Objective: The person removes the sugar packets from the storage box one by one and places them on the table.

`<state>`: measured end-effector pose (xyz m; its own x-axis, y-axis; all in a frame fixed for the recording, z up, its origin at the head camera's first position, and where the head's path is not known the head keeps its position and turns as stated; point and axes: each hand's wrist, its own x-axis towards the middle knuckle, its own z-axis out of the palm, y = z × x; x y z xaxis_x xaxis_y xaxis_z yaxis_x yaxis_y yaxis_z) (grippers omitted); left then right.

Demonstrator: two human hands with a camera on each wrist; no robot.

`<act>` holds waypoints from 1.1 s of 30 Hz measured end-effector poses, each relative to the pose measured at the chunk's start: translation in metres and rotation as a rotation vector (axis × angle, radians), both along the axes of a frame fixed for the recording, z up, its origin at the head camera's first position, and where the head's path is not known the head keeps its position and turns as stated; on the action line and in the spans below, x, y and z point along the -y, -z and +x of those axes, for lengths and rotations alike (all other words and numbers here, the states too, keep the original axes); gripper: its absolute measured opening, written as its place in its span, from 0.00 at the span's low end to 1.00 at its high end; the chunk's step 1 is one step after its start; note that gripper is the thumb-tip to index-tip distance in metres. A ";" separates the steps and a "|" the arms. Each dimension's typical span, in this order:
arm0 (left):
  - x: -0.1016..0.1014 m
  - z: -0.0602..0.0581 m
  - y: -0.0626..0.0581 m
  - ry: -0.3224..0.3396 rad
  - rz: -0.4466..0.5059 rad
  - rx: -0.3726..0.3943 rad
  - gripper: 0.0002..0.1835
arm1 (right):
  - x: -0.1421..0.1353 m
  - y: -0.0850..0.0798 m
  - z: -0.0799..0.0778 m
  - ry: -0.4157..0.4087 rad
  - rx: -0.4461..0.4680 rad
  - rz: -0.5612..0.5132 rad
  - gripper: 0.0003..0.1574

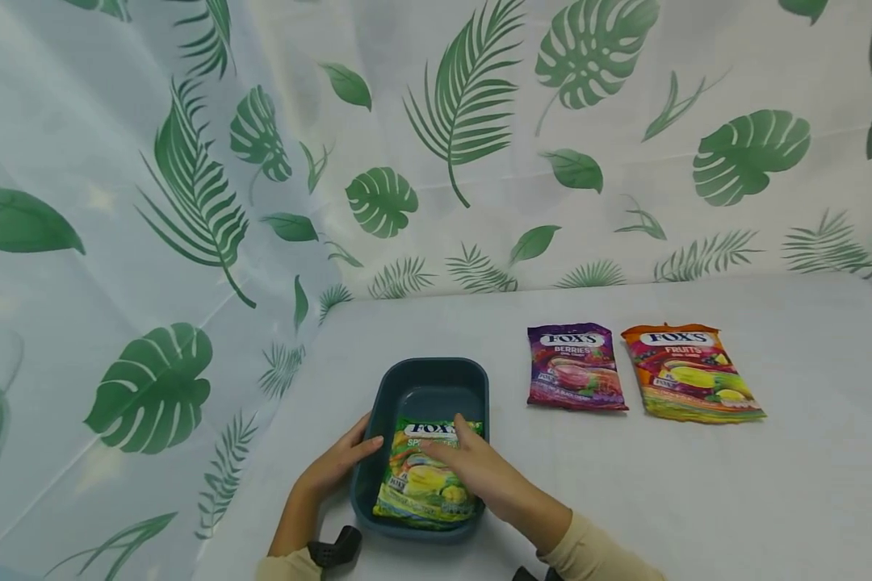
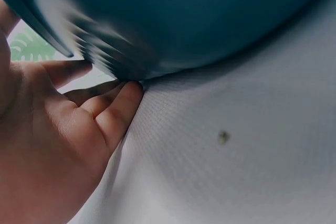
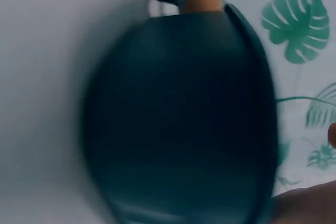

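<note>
One green FOX'S bag (image 1: 421, 484) lies face up inside the dark teal tub (image 1: 436, 395), toward the end nearest the person, with the tub's floor showing beyond it; from my remote seat I see the left hand (image 1: 345, 458) holding the tub's left side, thumb over the rim and fingers against the outer wall, so the wall is pinched between them; the left wrist view puts some fingertips low, close to where the tub meets the white desk (image 1: 625, 484); the right hand (image 1: 483, 472) is over the bag, thumb and forefinger spread apart, its remaining fingers hidden, and I cannot tell how firmly they press; the right wrist view is too blurred to help me there; a purple bag (image 1: 576, 367) and an orange bag (image 1: 690, 373) lie side by side, just apart, on the desk right of the tub; I judge the step in hand to be settling the green bag in the tub; to my eye, the next move calls for lifting the right hand clear without dragging the bag, the tub held steady, then a reach toward the purple bag, the nearer of the two.
</note>
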<state>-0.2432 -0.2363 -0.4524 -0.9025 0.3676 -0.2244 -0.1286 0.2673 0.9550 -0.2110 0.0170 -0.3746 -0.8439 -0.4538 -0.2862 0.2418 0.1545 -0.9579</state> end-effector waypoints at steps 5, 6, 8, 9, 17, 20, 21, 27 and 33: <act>-0.004 -0.001 0.000 -0.006 -0.005 -0.004 0.34 | 0.010 0.010 0.000 0.105 0.054 -0.028 0.59; -0.004 -0.001 0.000 -0.008 -0.012 -0.005 0.34 | 0.012 0.011 0.001 0.114 0.070 -0.034 0.60; -0.003 0.000 0.000 -0.009 -0.014 -0.007 0.33 | 0.015 0.012 0.002 0.122 0.090 -0.041 0.62; -0.003 0.000 0.000 -0.010 -0.014 -0.007 0.33 | 0.016 0.013 0.002 0.123 0.099 -0.045 0.62; -0.002 -0.003 -0.004 -0.010 -0.006 -0.012 0.33 | 0.013 0.015 -0.006 0.130 0.208 -0.238 0.42; -0.002 -0.004 -0.004 -0.014 -0.013 -0.011 0.34 | 0.011 0.015 -0.007 0.163 0.242 -0.269 0.42; -0.002 -0.004 -0.004 -0.017 -0.016 -0.010 0.34 | 0.011 0.015 -0.008 0.171 0.247 -0.274 0.43; -0.003 -0.005 -0.003 -0.021 -0.018 -0.008 0.34 | 0.012 0.014 -0.009 0.188 0.263 -0.269 0.54; -0.003 -0.001 -0.003 -0.004 -0.007 -0.002 0.34 | 0.012 0.019 -0.008 0.214 0.247 -0.318 0.55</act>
